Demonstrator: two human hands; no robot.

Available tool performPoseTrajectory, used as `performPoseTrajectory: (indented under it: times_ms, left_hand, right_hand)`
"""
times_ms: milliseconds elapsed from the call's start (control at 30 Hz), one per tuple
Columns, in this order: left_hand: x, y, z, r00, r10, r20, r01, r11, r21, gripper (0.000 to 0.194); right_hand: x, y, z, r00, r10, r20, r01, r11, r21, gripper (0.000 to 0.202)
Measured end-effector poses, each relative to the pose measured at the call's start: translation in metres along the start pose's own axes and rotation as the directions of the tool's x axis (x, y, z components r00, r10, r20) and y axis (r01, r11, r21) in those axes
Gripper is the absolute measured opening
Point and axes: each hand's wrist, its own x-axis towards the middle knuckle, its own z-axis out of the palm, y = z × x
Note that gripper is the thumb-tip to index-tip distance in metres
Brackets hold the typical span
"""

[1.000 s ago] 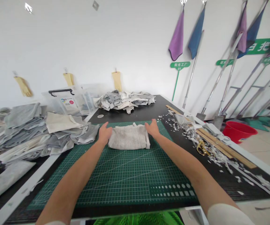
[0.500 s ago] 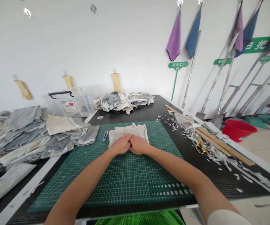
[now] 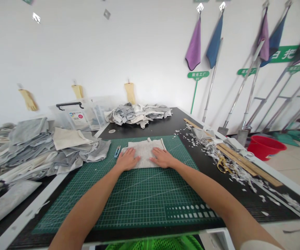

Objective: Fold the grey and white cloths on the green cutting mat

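A light grey folded cloth lies on the green cutting mat, towards its far edge. My left hand rests flat on the cloth's left side, fingers spread. On the right side, my right hand is also laid flat with its fingers apart. Between the two hands the middle of the cloth shows. Just left of the cloth, a small pair of blue thread snips lies on the mat.
Stacks of grey and cream cloths fill the left. Behind are a clear plastic box and a heap of cloth pieces. At right lie gold-handled scissors, wooden rulers and white scraps; a red bucket stands beyond.
My hands were together at the middle of the cloth. They have moved apart, left and right, and the cloth now lies flatter with a straighter near edge.
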Motion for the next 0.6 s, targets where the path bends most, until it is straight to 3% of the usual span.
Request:
performPoseTrajectory:
  times_ms: [233,400,500,600]
  left_hand:
    - [-0.003,-0.002,-0.002,0.959,-0.203,-0.199,0.208,0.978,0.004,0.064]
    - [-0.008,0.003,-0.009,0.880,-0.359,-0.310,0.378,0.926,0.003,0.071]
    - [-0.013,0.008,-0.013,0.884,-0.311,-0.349,0.334,0.943,0.005,0.067]
    - [-0.020,0.019,-0.017,0.914,-0.106,-0.391,0.136,0.989,0.049,0.059]
  right_hand:
    - [0.001,0.008,0.002,0.985,0.154,-0.081,-0.153,0.988,0.018,0.067]
    - [0.000,0.015,0.001,0.915,0.365,-0.173,-0.364,0.931,0.034,0.067]
    - [-0.002,0.018,-0.003,0.886,0.421,-0.194,-0.421,0.906,0.043,0.071]
    - [-0.004,0.014,-0.007,0.886,0.417,-0.204,-0.417,0.908,0.043,0.079]
